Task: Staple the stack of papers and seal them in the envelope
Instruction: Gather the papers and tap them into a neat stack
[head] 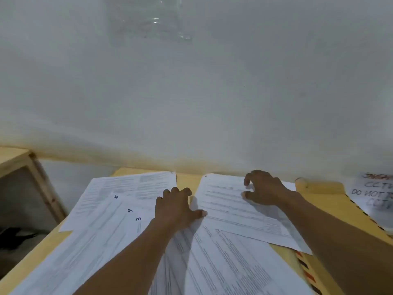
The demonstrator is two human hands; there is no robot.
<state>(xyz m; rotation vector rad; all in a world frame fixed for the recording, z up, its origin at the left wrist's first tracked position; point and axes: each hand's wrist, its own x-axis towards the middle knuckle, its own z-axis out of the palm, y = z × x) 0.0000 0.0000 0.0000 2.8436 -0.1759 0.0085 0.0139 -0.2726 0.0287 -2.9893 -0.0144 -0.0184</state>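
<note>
Several printed white sheets lie spread loose over a yellow table (187,179). Some on the left carry handwritten numbers 5, 4 and 3 (127,209). My left hand (176,207) rests palm down on the sheets in the middle, fingers spread. My right hand (263,188) sits on the far right sheet (240,211), fingers curled with the tips touching the paper, gripping nothing. An envelope with a red and dark striped border (306,271) pokes out from under the papers at the right. No stapler is in view.
A white wall rises right behind the table. A wooden shelf unit (25,173) stands at the left. A paper notice with handwritten capitals (376,192) lies at the far right by a striped edge.
</note>
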